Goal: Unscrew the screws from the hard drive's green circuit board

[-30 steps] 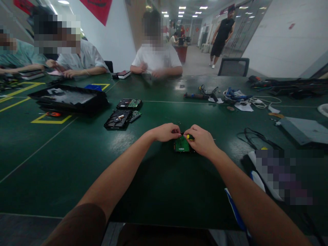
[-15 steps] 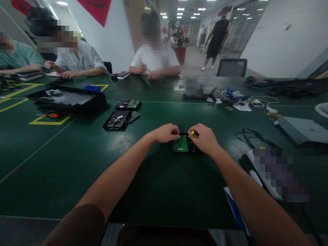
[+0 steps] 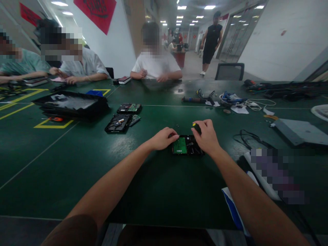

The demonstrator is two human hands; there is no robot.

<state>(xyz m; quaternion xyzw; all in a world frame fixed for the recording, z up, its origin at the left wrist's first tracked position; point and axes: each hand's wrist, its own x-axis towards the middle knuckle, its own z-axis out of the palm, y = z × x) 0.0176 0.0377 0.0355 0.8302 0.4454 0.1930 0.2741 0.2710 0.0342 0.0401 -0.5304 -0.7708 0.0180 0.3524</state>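
In front of me a hard drive (image 3: 191, 145) lies flat on the green table, its green circuit board (image 3: 180, 146) facing up on the left half. My left hand (image 3: 164, 139) has its thumb and fingers pinched at the drive's upper left corner. A screwdriver (image 3: 196, 128) with a black and yellow handle is gripped in my right hand (image 3: 207, 136), above the drive's right part. The screwdriver's tip is too small to make out. Tiny loose pieces, perhaps screws (image 3: 177, 126), lie just beyond the drive.
Left of my hands are an opened drive casing (image 3: 116, 123), another drive (image 3: 129, 108) and a black tray (image 3: 74, 106). A grey metal box (image 3: 299, 131), cables (image 3: 253, 136) and a blue-white cloth (image 3: 232, 205) lie right. People sit across the table; one person walks behind.
My right hand has raised the screwdriver off to the upper right, uncovering more of the drive. My left hand has shifted slightly left along its edge. The view has tilted up a little.
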